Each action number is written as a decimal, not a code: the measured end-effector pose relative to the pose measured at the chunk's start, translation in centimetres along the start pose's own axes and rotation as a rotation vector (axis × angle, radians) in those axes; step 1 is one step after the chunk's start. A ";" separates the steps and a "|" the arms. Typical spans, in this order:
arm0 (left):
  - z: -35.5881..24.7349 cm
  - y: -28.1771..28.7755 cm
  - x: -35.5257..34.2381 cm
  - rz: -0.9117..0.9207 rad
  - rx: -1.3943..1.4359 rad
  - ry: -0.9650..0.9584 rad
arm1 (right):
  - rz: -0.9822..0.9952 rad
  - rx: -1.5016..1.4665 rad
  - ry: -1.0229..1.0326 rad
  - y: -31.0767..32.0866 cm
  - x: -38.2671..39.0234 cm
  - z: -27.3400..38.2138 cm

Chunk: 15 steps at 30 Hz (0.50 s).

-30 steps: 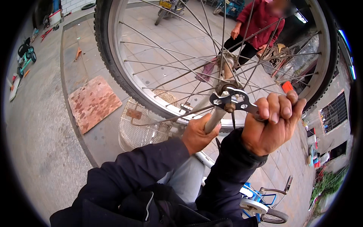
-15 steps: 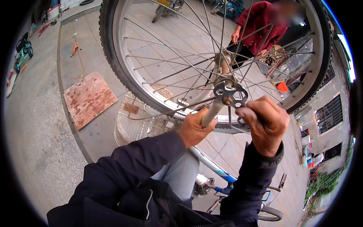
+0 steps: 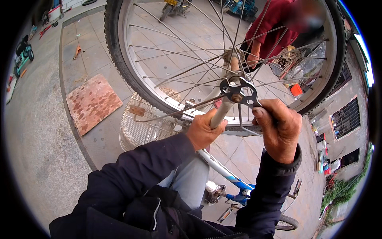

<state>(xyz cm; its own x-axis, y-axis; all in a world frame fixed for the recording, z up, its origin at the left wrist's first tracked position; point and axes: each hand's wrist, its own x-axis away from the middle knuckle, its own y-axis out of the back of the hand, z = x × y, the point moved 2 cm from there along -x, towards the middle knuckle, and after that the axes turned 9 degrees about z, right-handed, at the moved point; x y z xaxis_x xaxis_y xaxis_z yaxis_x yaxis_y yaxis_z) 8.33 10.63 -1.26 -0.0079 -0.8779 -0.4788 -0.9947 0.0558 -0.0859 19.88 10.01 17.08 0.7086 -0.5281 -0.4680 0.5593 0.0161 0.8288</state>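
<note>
My left hand (image 3: 203,130) is closed around a pale fork leg (image 3: 221,114) of a bicycle whose spoked wheel stands up in front of me. In my right hand (image 3: 281,128) a flat dark wrench with several holes (image 3: 248,88) is pinched between thumb and fingers. The wrench lies across the rusty axle nut (image 3: 236,98) at the end of the fork leg; whether a hole is seated on the nut, I cannot tell. Behind the wrench, the hub (image 3: 234,65) and spokes show. A thin metal stay runs from the axle toward the left.
A wire basket (image 3: 137,125) sits left of the wheel. Below my hands extends the blue and white bicycle frame (image 3: 223,174). A reddish board (image 3: 94,104) lies on the paving. Beyond the wheel, a person in a red jacket (image 3: 266,30) leans in; a motorcycle (image 3: 174,8) stands farther back.
My right hand and the wrench have shifted slightly up and left over the nut. The wheel's spokes have turned a little. The person in red has leaned closer, an arm reaching lower.
</note>
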 end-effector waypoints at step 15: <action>0.5 -0.2 0.0 -0.012 -0.031 0.002 | 0.031 0.131 -0.100 -1.3 -0.4 -0.4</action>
<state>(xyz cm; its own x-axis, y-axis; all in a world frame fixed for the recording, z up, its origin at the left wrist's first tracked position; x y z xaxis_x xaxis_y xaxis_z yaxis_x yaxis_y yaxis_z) 8.57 10.87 -1.63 0.0038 -0.8793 -0.4762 -0.9975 0.0305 -0.0642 19.08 10.49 16.10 0.6744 -0.6112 -0.4143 0.4726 -0.0738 0.8782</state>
